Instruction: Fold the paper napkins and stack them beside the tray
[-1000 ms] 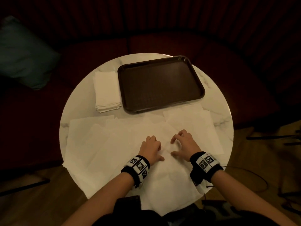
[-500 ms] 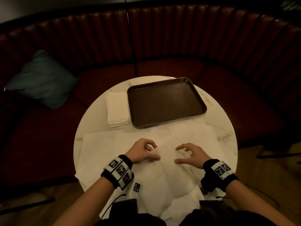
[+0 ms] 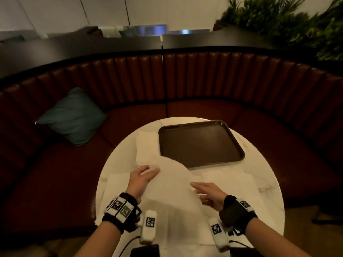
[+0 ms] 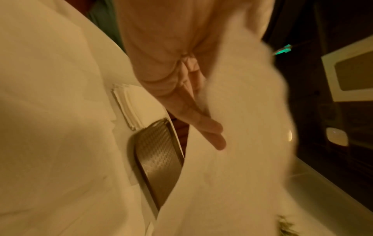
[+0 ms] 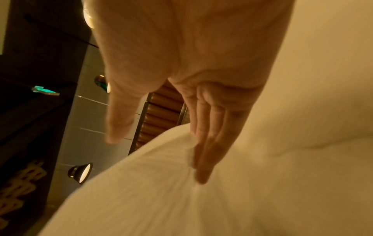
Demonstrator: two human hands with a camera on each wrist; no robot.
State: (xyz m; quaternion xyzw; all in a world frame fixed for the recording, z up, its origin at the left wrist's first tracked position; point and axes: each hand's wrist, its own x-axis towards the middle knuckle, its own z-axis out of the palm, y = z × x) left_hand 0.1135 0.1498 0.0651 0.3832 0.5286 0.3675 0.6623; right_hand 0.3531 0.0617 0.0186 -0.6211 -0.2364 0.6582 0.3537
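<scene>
You had one napkin [image 3: 167, 184] lifted off the tabletop [image 3: 259, 156] between both hands!
Left hand [image 3: 142, 178] and right hand [image 3: 209, 195] carried it on straight, unclenched fingers, likely to fold it; the folded stack [image 3: 146, 145] lay just left of the tray [image 3: 200, 141].

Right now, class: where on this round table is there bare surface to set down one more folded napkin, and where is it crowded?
Bare marble shows left of the folded stack, out to the table rim, and right of the tray, toward the far-right edge. The tray's own floor is bare too. The near half is crowded: loose napkins cover it, and both hands, left hand and right hand, handle a raised napkin.
</scene>
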